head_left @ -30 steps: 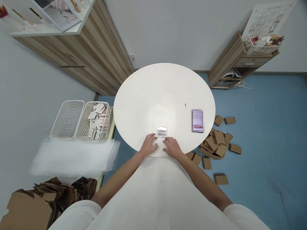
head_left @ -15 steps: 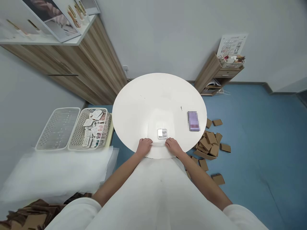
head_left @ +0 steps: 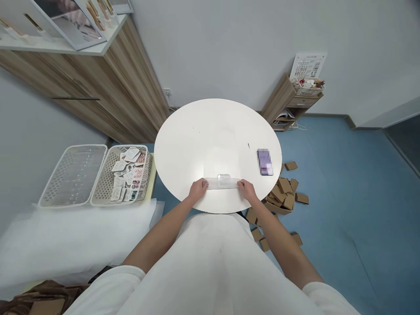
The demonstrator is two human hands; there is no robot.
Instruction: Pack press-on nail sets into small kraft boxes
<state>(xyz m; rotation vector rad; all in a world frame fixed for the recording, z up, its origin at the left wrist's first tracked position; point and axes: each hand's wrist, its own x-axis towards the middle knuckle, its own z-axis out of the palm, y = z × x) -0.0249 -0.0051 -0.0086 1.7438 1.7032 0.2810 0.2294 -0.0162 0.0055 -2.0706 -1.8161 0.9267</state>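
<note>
A thin, translucent white wrapping sheet (head_left: pixel 221 159) lies on the round white table (head_left: pixel 183 144); whether it is foam or film I cannot tell. Its near edge is folded up into a band between my hands. My left hand (head_left: pixel 198 189) pinches the left end of this band, and my right hand (head_left: pixel 247 190) the right end. Fingers on both hands are closed on the sheet. A small clear box (head_left: pixel 223 175) sits on the sheet midway between them, its near part covered by the fold. Small items inside the box barely show now.
A purple, pixelated item (head_left: pixel 264 162) lies on the table's right. Brown cardboard boxes (head_left: pixel 284 192) are piled on the floor to the right. At left, a white basket (head_left: pixel 98 188) holds packets, beside a second basket (head_left: pixel 57 183) and a stack of white sheets (head_left: pixel 85 236).
Both hands have moved forward and slightly apart, carrying the sheet's near edge over the near part of the clear box. The camera view has shifted slightly.
</note>
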